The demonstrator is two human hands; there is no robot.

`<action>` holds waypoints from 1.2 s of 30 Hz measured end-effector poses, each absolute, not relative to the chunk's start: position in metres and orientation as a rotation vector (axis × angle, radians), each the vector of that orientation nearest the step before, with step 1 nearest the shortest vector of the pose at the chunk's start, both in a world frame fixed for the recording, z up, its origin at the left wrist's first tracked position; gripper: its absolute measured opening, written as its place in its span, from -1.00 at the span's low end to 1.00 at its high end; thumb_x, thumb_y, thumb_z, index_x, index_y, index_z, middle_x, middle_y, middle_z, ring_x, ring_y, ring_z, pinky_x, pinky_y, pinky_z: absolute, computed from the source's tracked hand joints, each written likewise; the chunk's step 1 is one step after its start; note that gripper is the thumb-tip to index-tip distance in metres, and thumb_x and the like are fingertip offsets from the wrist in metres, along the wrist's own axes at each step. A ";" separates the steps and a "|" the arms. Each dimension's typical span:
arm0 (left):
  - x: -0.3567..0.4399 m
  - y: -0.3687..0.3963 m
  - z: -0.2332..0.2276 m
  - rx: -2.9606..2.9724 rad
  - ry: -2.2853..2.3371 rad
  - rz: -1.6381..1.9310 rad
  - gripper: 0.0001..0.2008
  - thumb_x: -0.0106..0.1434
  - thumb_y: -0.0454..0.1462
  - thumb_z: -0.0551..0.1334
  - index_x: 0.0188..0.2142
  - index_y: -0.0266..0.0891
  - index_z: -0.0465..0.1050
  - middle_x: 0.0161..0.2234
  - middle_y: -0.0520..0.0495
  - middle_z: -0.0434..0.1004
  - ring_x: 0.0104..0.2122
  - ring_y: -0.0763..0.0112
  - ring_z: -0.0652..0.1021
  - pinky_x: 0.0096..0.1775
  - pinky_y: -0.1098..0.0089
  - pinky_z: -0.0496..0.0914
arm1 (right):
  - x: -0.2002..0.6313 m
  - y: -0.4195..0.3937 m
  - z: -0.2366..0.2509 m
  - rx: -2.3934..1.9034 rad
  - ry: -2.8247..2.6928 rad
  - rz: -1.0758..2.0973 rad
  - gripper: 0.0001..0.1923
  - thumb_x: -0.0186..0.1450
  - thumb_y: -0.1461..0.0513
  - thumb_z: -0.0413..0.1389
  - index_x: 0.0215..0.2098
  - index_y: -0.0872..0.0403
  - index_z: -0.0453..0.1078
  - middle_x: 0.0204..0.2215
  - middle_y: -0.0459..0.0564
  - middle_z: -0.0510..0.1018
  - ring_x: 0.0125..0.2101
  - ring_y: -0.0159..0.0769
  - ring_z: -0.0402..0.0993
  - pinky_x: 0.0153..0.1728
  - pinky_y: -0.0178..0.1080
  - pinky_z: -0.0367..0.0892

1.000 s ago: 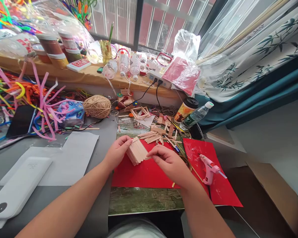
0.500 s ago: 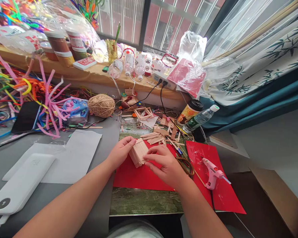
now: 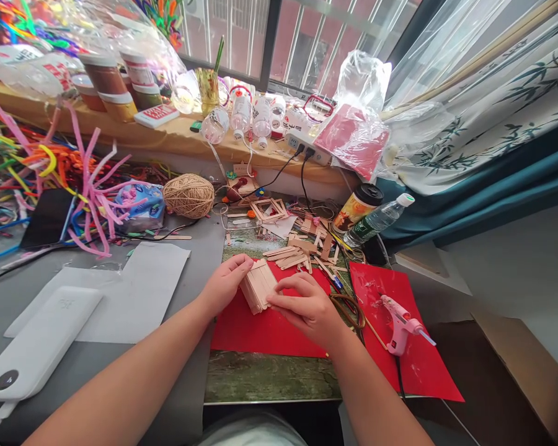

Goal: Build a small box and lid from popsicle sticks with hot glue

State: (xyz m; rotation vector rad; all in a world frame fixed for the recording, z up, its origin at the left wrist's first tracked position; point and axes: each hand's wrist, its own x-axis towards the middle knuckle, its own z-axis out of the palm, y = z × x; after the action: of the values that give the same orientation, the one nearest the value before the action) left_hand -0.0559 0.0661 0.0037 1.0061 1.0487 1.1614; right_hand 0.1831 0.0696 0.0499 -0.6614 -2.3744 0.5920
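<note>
From the head view, our left hand (image 3: 223, 285) and right hand (image 3: 307, 306) both close on one stick panel (image 3: 259, 285), a slab of flat wooden sticks glued side by side. The left grip curls round the panel's far left corner, thumb on top; the right grip pinches its near right edge with bent fingers. The panel is tilted, held just above the nearer of two red sheets (image 3: 260, 328), which lies on a green mat (image 3: 265, 375) on the bench (image 3: 190, 396).

On the second red sheet (image 3: 423, 365), to our right, lies one pink glue gun (image 3: 402, 322), nozzle pointing right. Beyond the panel we see a loose heap of sticks (image 3: 297, 248), too jumbled to count, and one square stick frame (image 3: 270, 210).

Further right stand one lidded cup (image 3: 359, 207) and one water bottle (image 3: 379, 218), lying tilted just beside it. To the left are one twine ball (image 3: 188, 195), one white power bank (image 3: 37, 347), one white paper sheet (image 3: 134, 297) and a tangle of pipe cleaners (image 3: 74, 179).
</note>
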 end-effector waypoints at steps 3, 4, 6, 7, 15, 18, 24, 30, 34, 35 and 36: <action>-0.056 0.066 0.003 1.020 1.082 1.170 -0.65 0.37 0.03 0.21 -0.35 -0.17 0.34 -0.43 0.08 0.28 -0.41 0.39 0.31 -0.31 0.41 0.23 | 0.184 0.070 0.046 -0.675 -2.373 0.611 -0.64 0.43 0.27 0.18 0.11 -0.27 0.55 -0.03 -0.01 0.61 -0.09 -0.13 0.44 -0.01 -0.01 0.44; -0.056 0.066 0.003 1.022 1.082 1.167 -0.66 0.36 0.03 0.21 -0.35 -0.17 0.34 -0.43 0.08 0.28 -0.41 0.39 0.31 -0.31 0.41 0.23 | 0.185 0.071 0.046 -0.678 -2.373 0.617 -0.63 0.43 0.27 0.18 0.11 -0.28 0.55 -0.03 -0.02 0.61 -0.09 -0.13 0.45 -0.01 -0.01 0.44; -0.056 0.067 0.002 1.019 1.072 1.155 -0.66 0.36 0.03 0.22 -0.36 -0.17 0.33 -0.44 0.08 0.28 -0.42 0.38 0.32 -0.32 0.41 0.23 | 0.185 0.071 0.045 -0.668 -2.355 0.635 -0.62 0.42 0.27 0.19 0.12 -0.28 0.54 -0.03 -0.03 0.62 -0.09 -0.13 0.47 0.00 0.00 0.45; -0.056 0.067 0.002 1.018 1.069 1.151 -0.65 0.36 0.04 0.22 -0.36 -0.16 0.32 -0.44 0.09 0.29 -0.42 0.38 0.32 -0.32 0.41 0.23 | 0.185 0.071 0.045 -0.665 -2.330 0.648 -0.61 0.41 0.27 0.21 0.13 -0.28 0.53 -0.03 -0.02 0.63 -0.09 -0.13 0.48 0.00 -0.01 0.45; -0.063 0.063 0.012 1.311 1.385 1.355 -0.72 0.37 0.00 0.23 -0.16 -0.13 0.44 -0.24 -0.05 0.50 -0.24 0.24 0.47 -0.13 0.30 0.35 | 0.200 0.043 0.040 -0.955 -1.990 0.753 -0.69 0.37 0.26 0.26 0.06 -0.11 0.53 -0.09 0.05 0.57 -0.05 -0.14 0.53 0.03 -0.03 0.45; -0.071 0.056 0.026 1.704 1.374 1.472 -0.81 0.26 -0.11 0.36 -0.18 -0.09 0.54 -0.19 -0.12 0.58 -0.11 0.12 0.52 0.06 0.17 0.35 | 0.217 0.022 0.035 -0.995 -1.982 0.773 -0.72 0.39 0.30 0.20 0.04 -0.09 0.53 -0.15 0.04 0.59 -0.08 -0.14 0.53 -0.02 -0.04 0.46; -0.078 0.049 0.050 2.329 0.924 0.846 -0.54 0.15 -0.15 0.49 0.06 0.21 0.61 0.02 -0.06 0.68 0.11 -0.03 0.54 0.22 0.07 0.23 | 0.286 -0.021 0.014 -1.335 -1.644 0.619 -0.88 0.39 0.23 0.19 -0.13 -0.04 0.56 -0.21 0.05 0.59 -0.20 -0.14 0.54 -0.16 -0.07 0.46; -0.078 0.051 0.044 2.509 0.894 0.765 -0.52 0.30 -0.24 0.37 0.18 0.23 0.51 0.05 -0.02 0.68 0.14 0.04 0.56 0.19 0.09 0.21 | 0.359 -0.019 -0.017 -1.501 -0.728 0.291 -0.58 0.17 0.11 0.38 -0.09 0.02 0.38 -0.21 -0.04 0.49 -0.19 -0.22 0.52 -0.13 -0.14 0.50; -0.080 0.051 0.048 2.686 0.788 0.855 -0.60 0.35 -0.32 0.33 0.14 0.07 0.53 0.00 -0.04 0.71 0.11 0.18 0.57 0.15 0.16 0.26 | 0.374 -0.006 -0.026 -1.632 -0.684 0.442 -0.49 0.09 0.06 0.42 -0.11 0.04 0.36 -0.23 -0.03 0.53 -0.29 -0.22 0.55 -0.26 -0.16 0.56; -0.080 0.050 0.050 2.708 0.753 0.876 -0.61 0.35 -0.34 0.32 0.14 0.03 0.53 -0.01 -0.04 0.71 0.08 0.22 0.58 0.13 0.19 0.29 | 0.373 -0.003 -0.024 -1.652 -0.724 0.458 -0.48 0.09 0.05 0.41 -0.09 0.05 0.38 -0.21 0.00 0.56 -0.25 -0.19 0.57 -0.23 -0.13 0.57; -0.079 0.048 0.052 2.722 0.719 0.897 -0.61 0.35 -0.36 0.31 0.14 0.00 0.53 -0.03 -0.04 0.72 0.05 0.25 0.59 0.11 0.22 0.31 | 0.371 0.000 -0.022 -1.663 -0.776 0.476 -0.48 0.09 0.06 0.41 -0.07 0.05 0.40 -0.17 0.02 0.59 -0.20 -0.14 0.59 -0.17 -0.09 0.57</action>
State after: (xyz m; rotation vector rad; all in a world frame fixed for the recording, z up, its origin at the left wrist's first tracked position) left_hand -0.0791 0.0478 0.0520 2.7218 0.7193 0.8969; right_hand 0.3709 -0.0003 -0.0216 -1.6632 -0.7763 0.4762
